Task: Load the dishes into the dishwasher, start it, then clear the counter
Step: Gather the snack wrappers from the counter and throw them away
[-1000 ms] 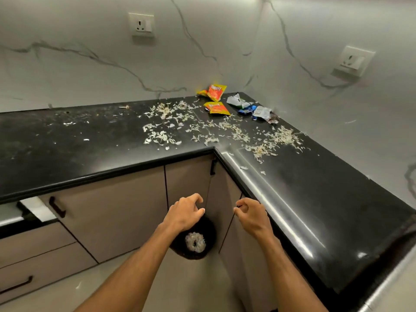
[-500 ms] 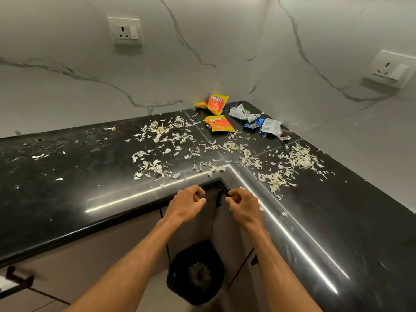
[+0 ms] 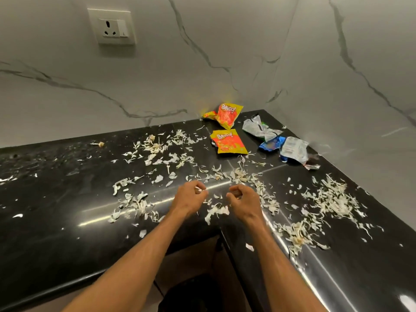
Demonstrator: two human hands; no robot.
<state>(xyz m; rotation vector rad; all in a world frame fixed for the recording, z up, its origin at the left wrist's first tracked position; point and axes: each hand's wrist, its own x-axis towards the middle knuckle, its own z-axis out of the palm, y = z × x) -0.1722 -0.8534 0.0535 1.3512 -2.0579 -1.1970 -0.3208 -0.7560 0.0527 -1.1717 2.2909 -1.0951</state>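
Note:
Pale vegetable peel scraps (image 3: 333, 199) lie scattered over the black corner counter (image 3: 56, 199). My left hand (image 3: 189, 198) and my right hand (image 3: 244, 202) hover side by side just above the counter's inner corner, among the scraps. Both have their fingers curled in, and I see nothing held in either. Two orange-and-yellow snack wrappers (image 3: 229, 143) and crumpled white and blue wrappers (image 3: 281, 145) lie near the back corner. No dishes or dishwasher are in view.
A dark round bin (image 3: 191, 293) stands on the floor below the counter corner, between my forearms. Marble walls close off the back and right sides. A wall socket (image 3: 112, 27) sits above the left stretch of counter.
Both hands have risen from in front of the cabinet doors to above the counter's inner corner. My view has moved in closer over the counter.

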